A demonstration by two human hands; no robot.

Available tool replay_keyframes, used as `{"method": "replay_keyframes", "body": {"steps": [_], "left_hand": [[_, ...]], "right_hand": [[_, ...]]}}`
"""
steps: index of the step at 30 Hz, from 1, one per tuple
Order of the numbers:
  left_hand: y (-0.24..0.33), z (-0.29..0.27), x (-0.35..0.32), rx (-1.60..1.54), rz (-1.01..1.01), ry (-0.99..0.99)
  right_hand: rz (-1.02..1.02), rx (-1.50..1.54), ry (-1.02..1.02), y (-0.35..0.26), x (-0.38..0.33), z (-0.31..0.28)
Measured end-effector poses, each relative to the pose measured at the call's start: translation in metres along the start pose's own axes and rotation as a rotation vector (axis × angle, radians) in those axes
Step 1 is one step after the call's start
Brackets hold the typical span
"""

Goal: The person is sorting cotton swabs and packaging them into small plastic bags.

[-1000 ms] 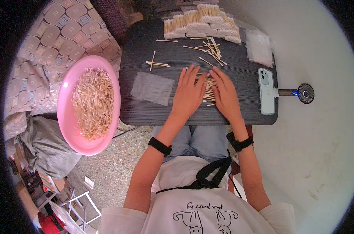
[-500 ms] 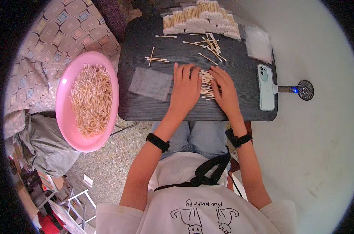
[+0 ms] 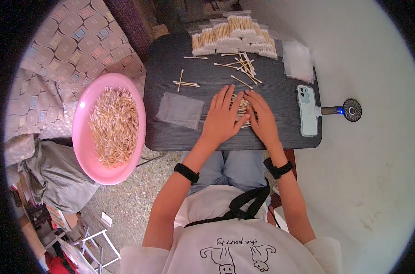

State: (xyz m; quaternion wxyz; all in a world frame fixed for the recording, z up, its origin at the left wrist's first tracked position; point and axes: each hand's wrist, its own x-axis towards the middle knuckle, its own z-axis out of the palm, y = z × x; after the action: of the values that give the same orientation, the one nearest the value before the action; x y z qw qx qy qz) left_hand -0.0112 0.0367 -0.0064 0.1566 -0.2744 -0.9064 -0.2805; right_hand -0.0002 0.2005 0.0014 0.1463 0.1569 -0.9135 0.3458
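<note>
Both hands lie flat on a small dark table [image 3: 171,137]. My left hand [image 3: 223,116] and my right hand [image 3: 262,118] press side by side on a small pile of cotton swabs [image 3: 243,107], fingers spread, most of the pile hidden under them. An empty clear plastic bag [image 3: 180,110] lies just left of my left hand. Loose swabs [image 3: 241,66] are scattered farther back on the table.
Bagged bundles of swabs [image 3: 232,36] are stacked at the table's far edge. More clear bags [image 3: 298,61] lie at the back right. A phone [image 3: 306,109] rests at the right edge beside a small fan [image 3: 351,109]. A pink basin [image 3: 86,146] full of swabs sits left.
Both hands have slid slightly back and together over the swab pile, gathering it between them. The view has shifted a little.
</note>
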Motion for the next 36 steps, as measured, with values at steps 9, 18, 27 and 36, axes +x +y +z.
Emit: {"method": "replay_keyframes", "body": {"steps": [9, 18, 27, 36], "left_hand": [[0.000, 0.002, 0.004, 0.011, 0.013, -0.041], [-0.002, 0.001, 0.004, -0.003, 0.006, -0.060], [0.000, -0.003, 0.003, -0.005, -0.014, -0.085], [-0.012, -0.008, 0.000, -0.111, 0.074, -0.102]], "right_hand": [[0.026, -0.035, 0.028, -0.002, 0.000, 0.000], [0.013, -0.044, 0.027, -0.004, -0.001, -0.001], [0.027, -0.023, -0.003, -0.004, 0.002, -0.001], [0.043, 0.020, 0.001, -0.001, 0.002, 0.000]]}}
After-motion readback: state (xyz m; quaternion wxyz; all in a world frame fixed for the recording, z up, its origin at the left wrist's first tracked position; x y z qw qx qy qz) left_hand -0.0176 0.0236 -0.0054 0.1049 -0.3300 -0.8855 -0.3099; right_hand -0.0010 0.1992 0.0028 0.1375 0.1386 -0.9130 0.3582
